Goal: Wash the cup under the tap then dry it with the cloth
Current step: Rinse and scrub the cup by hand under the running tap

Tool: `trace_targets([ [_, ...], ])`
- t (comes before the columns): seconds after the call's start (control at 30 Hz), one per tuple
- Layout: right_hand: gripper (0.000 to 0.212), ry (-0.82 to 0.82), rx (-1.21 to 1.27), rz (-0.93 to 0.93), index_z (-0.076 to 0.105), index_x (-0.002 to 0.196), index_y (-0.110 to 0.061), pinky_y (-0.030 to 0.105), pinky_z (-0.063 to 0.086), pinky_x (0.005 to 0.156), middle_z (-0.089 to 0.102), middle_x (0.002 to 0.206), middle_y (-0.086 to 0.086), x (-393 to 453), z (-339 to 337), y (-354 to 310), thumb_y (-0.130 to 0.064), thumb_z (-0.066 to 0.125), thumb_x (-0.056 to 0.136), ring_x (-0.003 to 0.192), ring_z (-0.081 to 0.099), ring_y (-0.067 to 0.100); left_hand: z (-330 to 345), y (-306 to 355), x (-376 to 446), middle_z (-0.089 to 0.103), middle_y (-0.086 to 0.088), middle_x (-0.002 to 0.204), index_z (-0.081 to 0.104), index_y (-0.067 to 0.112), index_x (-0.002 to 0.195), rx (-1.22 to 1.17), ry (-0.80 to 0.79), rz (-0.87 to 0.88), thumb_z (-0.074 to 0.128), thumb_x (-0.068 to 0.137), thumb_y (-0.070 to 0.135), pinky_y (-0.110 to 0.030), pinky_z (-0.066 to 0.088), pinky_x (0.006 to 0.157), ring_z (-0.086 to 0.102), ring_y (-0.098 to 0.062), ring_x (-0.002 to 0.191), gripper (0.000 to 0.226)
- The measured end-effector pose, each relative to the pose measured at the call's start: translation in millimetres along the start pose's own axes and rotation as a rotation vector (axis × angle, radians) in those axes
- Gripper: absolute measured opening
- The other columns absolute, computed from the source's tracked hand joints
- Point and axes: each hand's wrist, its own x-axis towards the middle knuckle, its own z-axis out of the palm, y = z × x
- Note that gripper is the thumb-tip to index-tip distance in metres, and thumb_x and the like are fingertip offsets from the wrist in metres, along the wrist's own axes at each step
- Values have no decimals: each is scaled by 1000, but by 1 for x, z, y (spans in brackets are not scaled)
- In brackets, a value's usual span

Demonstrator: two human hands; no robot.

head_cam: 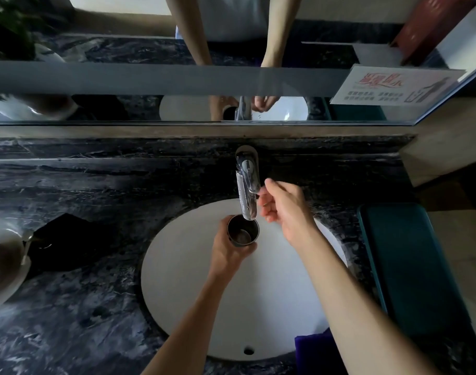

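Note:
A dark metal cup (243, 230) is held upright over the white sink (193, 280), its mouth right under the spout of the chrome tap (247, 185). My left hand (228, 250) grips the cup from below and behind. My right hand (282, 205) is beside the tap, with its fingertips touching the lever's right side. I cannot tell whether water is running. A purple cloth (312, 350) lies on the counter at the sink's near right edge, partly hidden by my right forearm.
The dark marble counter (82, 307) surrounds the sink. A teal tray (409, 266) lies to the right, a white pot (7, 266) stands at the left edge. A mirror (150, 77) runs along the back wall, with a sign (388, 87) stuck on it.

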Motion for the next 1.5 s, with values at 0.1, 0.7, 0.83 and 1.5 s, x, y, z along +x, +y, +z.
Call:
trace_targets([
  [0.1, 18, 131, 4, 21, 63, 84, -10, 20, 35, 40, 61, 62, 2, 1, -13, 31, -9, 55, 100, 45, 50, 13, 3, 0, 1, 71, 8, 114, 57, 23, 128, -35, -4, -30, 84, 65, 13, -41, 59, 95, 67, -1, 100, 69],
  [0.7, 23, 70, -72, 177, 67, 119, -13, 32, 52, 75, 72, 118, 11, -6, -27, 114, -11, 55, 100, 91, 70, 23, 6, 10, 5, 69, 11, 107, 55, 23, 126, -46, 15, 28, 80, 69, 6, -18, 56, 80, 66, 3, 93, 65],
  [0.83, 20, 69, -87, 174, 68, 115, -13, 31, 51, 75, 72, 119, 13, -4, -28, 117, -12, 56, 100, 91, 70, 22, 4, 1, 5, 72, 9, 115, 57, 27, 130, 4, -76, 15, 84, 68, 10, -40, 57, 95, 68, -13, 109, 70],
  [1.5, 39, -369, 183, 218, 56, 145, -32, 41, 44, 114, 68, 140, 3, -2, -27, 118, -23, 52, 107, 129, 64, 23, -7, 1, 4, 72, 2, 123, 57, 40, 126, -12, -134, 62, 91, 67, 13, -22, 54, 97, 69, -10, 116, 74],
])
